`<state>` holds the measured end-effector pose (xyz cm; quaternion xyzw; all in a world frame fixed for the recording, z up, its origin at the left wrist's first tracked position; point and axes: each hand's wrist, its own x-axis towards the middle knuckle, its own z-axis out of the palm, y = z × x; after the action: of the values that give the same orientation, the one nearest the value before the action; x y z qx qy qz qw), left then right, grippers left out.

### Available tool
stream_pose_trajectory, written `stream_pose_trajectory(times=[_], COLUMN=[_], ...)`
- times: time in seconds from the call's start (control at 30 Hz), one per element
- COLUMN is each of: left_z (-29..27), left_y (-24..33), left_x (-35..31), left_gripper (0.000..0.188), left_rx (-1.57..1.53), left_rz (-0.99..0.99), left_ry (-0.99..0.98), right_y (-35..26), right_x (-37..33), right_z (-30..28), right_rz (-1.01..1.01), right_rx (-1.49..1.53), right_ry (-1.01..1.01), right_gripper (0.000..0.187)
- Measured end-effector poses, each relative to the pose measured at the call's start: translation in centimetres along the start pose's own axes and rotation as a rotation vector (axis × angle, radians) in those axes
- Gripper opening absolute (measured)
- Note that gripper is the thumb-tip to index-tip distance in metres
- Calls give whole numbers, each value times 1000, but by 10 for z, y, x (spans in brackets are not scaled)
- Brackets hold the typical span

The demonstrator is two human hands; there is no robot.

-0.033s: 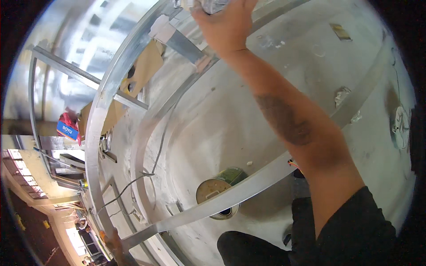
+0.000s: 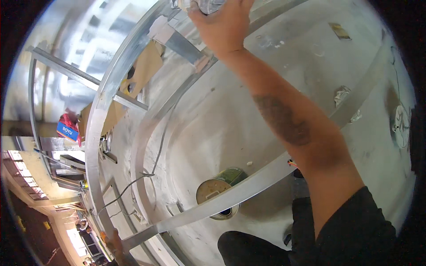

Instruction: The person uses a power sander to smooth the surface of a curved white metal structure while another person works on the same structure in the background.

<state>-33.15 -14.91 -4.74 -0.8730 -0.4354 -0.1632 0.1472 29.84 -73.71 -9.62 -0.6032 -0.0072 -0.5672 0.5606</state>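
Observation:
At the top edge, my right hand is closed on a crumpled silvery wad; its fingertips and part of the wad are cut off by the picture's rim. The hand is over a curved metal frame, beside a short crosspiece with pinkish filler-like patches at both ends. My left hand, small at the lower left, is wrapped on the frame near a corner. Most of its fingers are hard to make out.
A round metal can stands on the floor behind the near rail. A thin cable runs along the frame. Cardboard, a blue and red package and crumpled scraps lie about. People are far off at lower left.
My right hand has shifted very slightly to the left with the silvery wad. Nothing else visibly differs.

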Motion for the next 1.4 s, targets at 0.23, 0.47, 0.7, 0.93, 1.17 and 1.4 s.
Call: stream_pose_trajectory(times=[0.23, 0.47, 0.7, 0.93, 1.17, 1.4], left_z=[-9, 4, 17, 26, -9, 3], left_y=[12, 28, 23, -37, 64, 2], left_x=[-2, -3, 3, 12, -13, 6], left_gripper=[63, 63, 75, 91, 94, 91], left_rx=[5, -72, 6, 110, -30, 21], left_rz=[-193, -197, -181, 33, -156, -231], left_ry=[-59, -158, -240, 182, -139, -105], right_y=[0, -5, 2, -11, 0, -12], right_x=[17, 6, 10, 5, 5, -1], right_z=[-4, -7, -11, -2, -9, -2], right_rz=[47, -8, 19, 59, -7, 71], right_rx=[15, 1, -31, 34, -10, 75], right_ry=[54, -35, 25, -7, 26, -27], right_gripper=[81, 80, 81, 85, 87, 85])
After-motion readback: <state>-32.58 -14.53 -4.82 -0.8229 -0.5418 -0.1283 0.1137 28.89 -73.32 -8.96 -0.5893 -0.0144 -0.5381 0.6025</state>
